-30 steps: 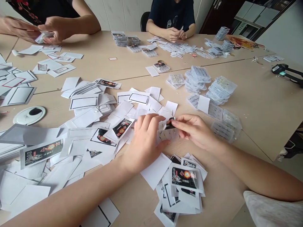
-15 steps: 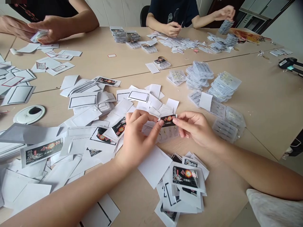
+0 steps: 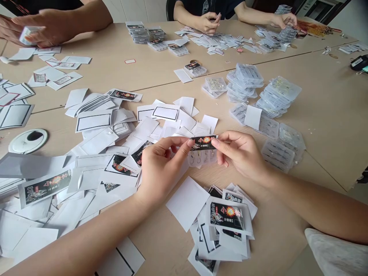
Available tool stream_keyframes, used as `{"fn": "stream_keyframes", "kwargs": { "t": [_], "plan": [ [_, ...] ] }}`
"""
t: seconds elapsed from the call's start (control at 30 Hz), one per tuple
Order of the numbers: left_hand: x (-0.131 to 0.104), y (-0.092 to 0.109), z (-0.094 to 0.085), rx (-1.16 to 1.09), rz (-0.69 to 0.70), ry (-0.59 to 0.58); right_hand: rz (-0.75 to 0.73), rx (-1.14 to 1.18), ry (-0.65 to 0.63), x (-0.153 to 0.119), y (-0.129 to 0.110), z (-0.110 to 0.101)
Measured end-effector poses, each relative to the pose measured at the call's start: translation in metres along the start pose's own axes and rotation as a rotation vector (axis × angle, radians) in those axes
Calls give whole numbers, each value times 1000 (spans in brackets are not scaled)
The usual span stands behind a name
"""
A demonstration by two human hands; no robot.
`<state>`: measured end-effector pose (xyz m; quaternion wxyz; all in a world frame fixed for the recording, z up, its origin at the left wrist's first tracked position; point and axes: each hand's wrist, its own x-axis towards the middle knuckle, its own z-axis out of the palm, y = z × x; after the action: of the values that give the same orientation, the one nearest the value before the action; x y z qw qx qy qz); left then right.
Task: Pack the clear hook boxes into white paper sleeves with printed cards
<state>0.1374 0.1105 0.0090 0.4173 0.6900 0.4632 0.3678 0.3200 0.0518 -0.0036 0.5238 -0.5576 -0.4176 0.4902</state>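
Observation:
Between my hands is a small clear plastic box with fish hooks showing in its compartments. A black sticker with a red-and-yellow burst lies along the box's upper part. My left hand pinches the sticker's left end between thumb and fingers. At the other end, my right hand presses its thumb on the sticker, with its fingers curled behind the box's right side. Below them rests a pile of black-printed stickers on white backing, beside a blank white sheet.
Loose white backing papers spread over the left of the table. Stacked clear hook boxes stand to the right. A white round disc lies at far left. Across the table, one person handles a small packet; another reaches toward boxes.
The sticker now lies flatter and straighter along the box between my hands. The view has shifted slightly. Across the table, a person's raised hand has come down onto a stack of boxes.

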Motion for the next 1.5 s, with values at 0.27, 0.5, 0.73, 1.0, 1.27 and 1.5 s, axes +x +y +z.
{"fn": "stream_keyframes", "kwargs": {
  "t": [0.27, 0.5, 0.73, 1.0, 1.27, 1.5],
  "plan": [
    [-3, -6, 6, 28, 32, -5, -28, -42, 17, -2, -2, 3],
    [-6, -1, 2, 29, 96, -53, -61, -72, 16, -1, -2, 4],
    [-3, -3, 5, 51, 78, -13, -58, -98, 5, -1, -2, 3],
    [-3, -8, 6, -86, -16, -45, -71, -143, 22, -3, -6, 5],
    [-2, -5, 11, -164, -30, -22, -80, -176, 55, -2, -5, 10],
    [-5, -6, 15, -103, -28, 26, -107, -206, 87, -3, -7, 14]
  ]
}}
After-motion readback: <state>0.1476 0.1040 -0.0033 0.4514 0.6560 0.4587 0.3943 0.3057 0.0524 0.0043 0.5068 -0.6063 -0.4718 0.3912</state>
